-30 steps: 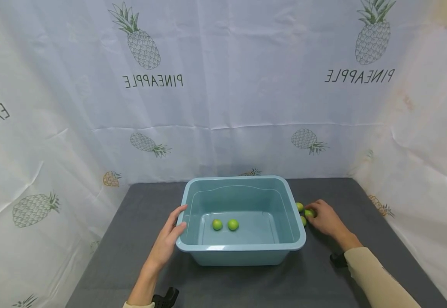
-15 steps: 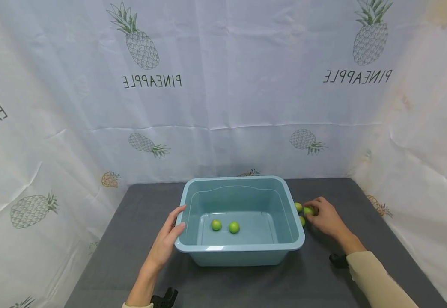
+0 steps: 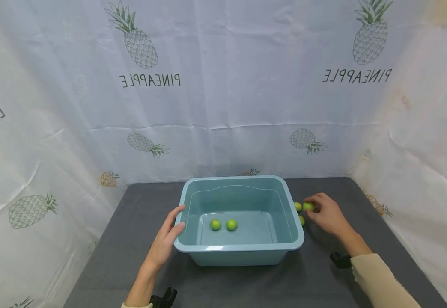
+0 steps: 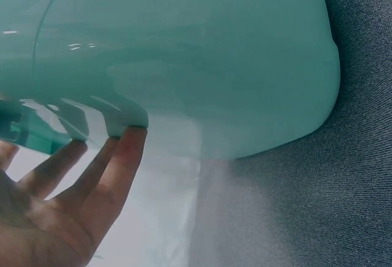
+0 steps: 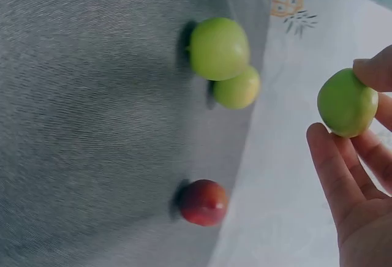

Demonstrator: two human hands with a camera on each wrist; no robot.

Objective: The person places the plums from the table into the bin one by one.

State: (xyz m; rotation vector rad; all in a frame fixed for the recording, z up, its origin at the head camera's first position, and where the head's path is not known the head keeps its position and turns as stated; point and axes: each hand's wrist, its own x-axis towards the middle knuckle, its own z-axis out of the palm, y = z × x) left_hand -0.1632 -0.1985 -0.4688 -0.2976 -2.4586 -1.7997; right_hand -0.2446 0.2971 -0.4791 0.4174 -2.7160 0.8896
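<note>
My left hand (image 3: 164,240) holds the left rim of a light blue plastic tub (image 3: 242,247), its thumb and a finger over the edge. In the left wrist view, other fingertips touch the tub's outer wall (image 4: 245,65). My right hand (image 3: 328,215) pinches a small round green fruit (image 5: 346,103) between thumb and fingers, lifted off the table. Two similar green fruits (image 5: 219,49) lie close together by the tub's right side. A dark red round fruit (image 5: 203,202) shows only in the right wrist view. Inside the tub, two green fruits (image 3: 231,225) sit apart on the bottom.
A dark grey cloth (image 3: 138,214) covers the table under the tub. White curtains (image 3: 223,85) printed with pineapples hang behind and on both sides. Each wrist wears a black strap mount (image 3: 164,298).
My right hand has lifted slightly with the green fruit between its fingers. One green fruit in the tub rolled a little right, then back left. My left hand stays on the rim.
</note>
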